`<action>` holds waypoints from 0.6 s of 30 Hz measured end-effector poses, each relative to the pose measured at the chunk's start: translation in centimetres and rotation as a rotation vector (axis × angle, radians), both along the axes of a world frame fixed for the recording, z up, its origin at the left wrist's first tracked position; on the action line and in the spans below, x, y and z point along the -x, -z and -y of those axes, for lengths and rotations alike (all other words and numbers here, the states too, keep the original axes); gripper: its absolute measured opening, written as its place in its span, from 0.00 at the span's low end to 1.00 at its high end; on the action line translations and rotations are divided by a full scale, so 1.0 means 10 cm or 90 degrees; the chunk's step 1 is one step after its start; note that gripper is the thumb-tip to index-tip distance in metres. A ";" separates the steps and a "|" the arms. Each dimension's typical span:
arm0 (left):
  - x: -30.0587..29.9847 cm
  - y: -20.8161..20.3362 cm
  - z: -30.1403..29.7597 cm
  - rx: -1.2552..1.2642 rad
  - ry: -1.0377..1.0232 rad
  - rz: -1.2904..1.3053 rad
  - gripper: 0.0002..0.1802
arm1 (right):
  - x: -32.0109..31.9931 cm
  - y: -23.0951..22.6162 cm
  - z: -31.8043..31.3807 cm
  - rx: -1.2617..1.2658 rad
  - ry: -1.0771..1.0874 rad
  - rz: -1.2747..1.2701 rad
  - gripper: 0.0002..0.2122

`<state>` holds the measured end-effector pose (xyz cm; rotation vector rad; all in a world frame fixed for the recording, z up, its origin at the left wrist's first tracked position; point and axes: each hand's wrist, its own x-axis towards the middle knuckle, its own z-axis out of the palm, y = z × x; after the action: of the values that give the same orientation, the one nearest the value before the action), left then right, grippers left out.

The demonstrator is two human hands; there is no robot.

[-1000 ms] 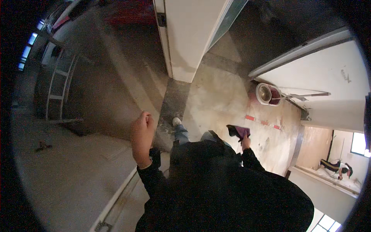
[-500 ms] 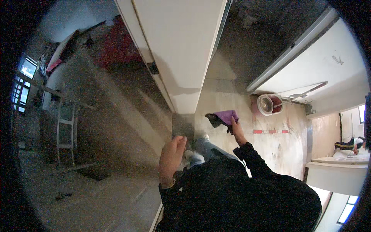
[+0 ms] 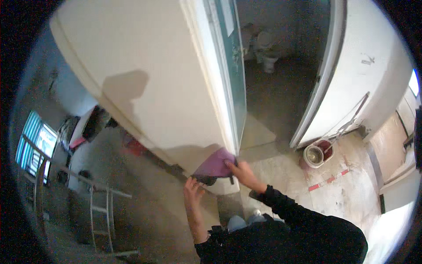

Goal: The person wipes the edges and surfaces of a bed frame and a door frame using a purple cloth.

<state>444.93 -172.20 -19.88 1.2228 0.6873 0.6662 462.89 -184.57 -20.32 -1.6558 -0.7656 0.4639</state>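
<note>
A purple cloth (image 3: 216,163) with a black lower part is stretched between my hands, in front of the end of a cream wall (image 3: 171,57). Its right side is pinched by my right hand (image 3: 242,172), thumb lying over the fabric. My left hand (image 3: 192,190) has its bent fingers at the cloth's lower left corner and appears to grip the black edge there. The fingertips are partly lost against the dark fabric.
Right of me, a white and red mop bucket (image 3: 317,155) holds a long-handled mop (image 3: 351,121) leaning on the wall. Red-and-white tape (image 3: 327,180) crosses the floor. A green door (image 3: 233,66) opens onto a room with a toilet (image 3: 269,61). At left stands a ladder (image 3: 101,210).
My view has turned up toward the wall. The cloth, earlier hanging from my right hand alone, has come left and up to the wall end, and my left hand has come to its corner.
</note>
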 end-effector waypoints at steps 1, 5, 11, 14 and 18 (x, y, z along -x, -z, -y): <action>-0.13 -0.17 0.02 0.008 -0.004 -0.001 0.38 | -0.02 -0.13 -0.02 0.028 -0.016 0.010 0.24; -0.50 -0.62 -0.29 -0.113 0.109 0.116 0.38 | -0.04 -0.79 -0.19 -0.116 0.056 0.021 0.20; -0.65 -0.89 -0.68 -0.232 0.196 -0.032 0.38 | 0.21 -1.49 -0.49 0.000 0.136 0.165 0.15; -0.59 -0.92 -0.79 -0.358 0.234 -0.078 0.36 | 0.35 -1.33 -0.74 -0.005 0.200 0.276 0.15; -0.39 -0.82 -1.16 -0.439 0.316 -0.263 0.33 | 0.52 -1.17 -1.06 0.005 0.222 0.287 0.16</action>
<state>448.85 -160.63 -11.67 2.1210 0.4579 0.2223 457.66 -173.97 -8.64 -1.8800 -0.7743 -0.1596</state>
